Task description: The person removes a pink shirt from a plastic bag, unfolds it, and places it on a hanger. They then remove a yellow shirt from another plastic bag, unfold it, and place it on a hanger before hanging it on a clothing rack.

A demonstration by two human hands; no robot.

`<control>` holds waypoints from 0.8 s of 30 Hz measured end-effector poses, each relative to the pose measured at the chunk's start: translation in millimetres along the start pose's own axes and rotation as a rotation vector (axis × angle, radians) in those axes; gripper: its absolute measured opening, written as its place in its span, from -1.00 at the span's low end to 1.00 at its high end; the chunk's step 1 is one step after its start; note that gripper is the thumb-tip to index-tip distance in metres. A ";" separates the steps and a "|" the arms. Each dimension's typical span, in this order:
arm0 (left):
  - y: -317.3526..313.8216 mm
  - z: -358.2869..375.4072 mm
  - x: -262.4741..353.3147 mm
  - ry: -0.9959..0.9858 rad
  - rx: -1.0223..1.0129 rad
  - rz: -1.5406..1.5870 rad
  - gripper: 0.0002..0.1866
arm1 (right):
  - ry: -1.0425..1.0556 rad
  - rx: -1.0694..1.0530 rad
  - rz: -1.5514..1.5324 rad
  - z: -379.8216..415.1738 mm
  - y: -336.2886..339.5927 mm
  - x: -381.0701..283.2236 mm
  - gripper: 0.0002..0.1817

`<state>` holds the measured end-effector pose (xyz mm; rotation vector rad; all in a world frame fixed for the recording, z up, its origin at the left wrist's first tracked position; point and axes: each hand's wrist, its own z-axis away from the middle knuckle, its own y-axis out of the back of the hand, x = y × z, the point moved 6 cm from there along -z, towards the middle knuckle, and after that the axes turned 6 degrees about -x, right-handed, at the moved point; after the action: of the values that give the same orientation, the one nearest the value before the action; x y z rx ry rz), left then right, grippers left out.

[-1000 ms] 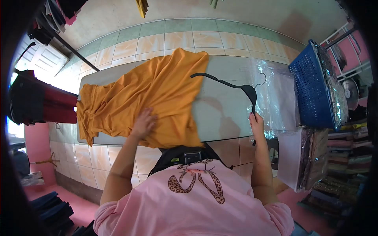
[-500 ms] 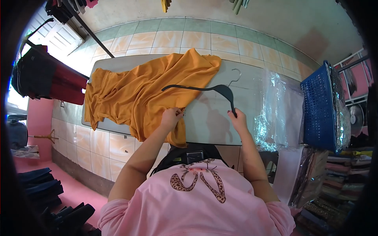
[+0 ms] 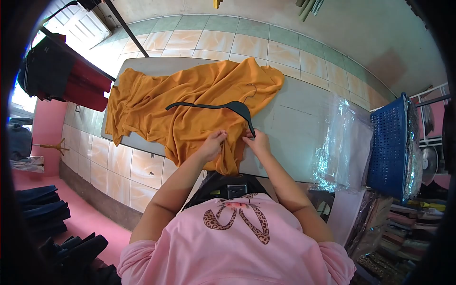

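A mustard-orange garment (image 3: pixel 190 95) lies rumpled across the left and middle of the grey table. Its near end reaches the front edge, where my left hand (image 3: pixel 214 143) pinches a fold of the cloth. My right hand (image 3: pixel 258 142) is closed on the lower end of a black hanger (image 3: pixel 237 108), with the fingertips close to the garment's right edge. The hanger's other arm points left over the cloth, and its metal hook points up and away from me. Both hands are near each other, slightly apart.
Clear plastic bags (image 3: pixel 339 147) lie on the right of the grey table (image 3: pixel 289 114), beside a blue basket (image 3: pixel 387 145). Dark and red clothes (image 3: pixel 71 71) hang at the left. Folded clothes (image 3: pixel 408 228) are stacked at the lower right.
My right hand has moved left with the hanger, which now lies farther over the orange cloth. My left hand has shifted slightly right in the view. The whole view has turned a little.
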<state>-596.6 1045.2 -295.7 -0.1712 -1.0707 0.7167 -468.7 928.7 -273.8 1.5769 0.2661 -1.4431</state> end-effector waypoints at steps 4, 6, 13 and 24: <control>7.2 0.9 1.0 -0.042 0.144 0.301 -0.87 | -0.050 0.051 0.336 0.3 -6.2 -21.4 -0.76; 17.3 -1.2 -4.4 -0.059 0.193 0.238 -0.84 | -0.030 0.079 0.421 -2.6 -9.5 -24.2 -0.78; 86.2 21.3 26.7 0.200 0.306 -0.760 -0.72 | -0.124 0.080 0.307 4.8 36.8 23.2 -0.86; 110.7 74.4 111.3 -0.020 0.297 0.116 -0.56 | -0.277 0.377 0.538 91.5 213.9 107.4 -0.86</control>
<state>-678.4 1182.5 -227.7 0.0289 -0.9663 0.9746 -349.1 703.3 -250.1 1.5518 -0.5838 -1.2975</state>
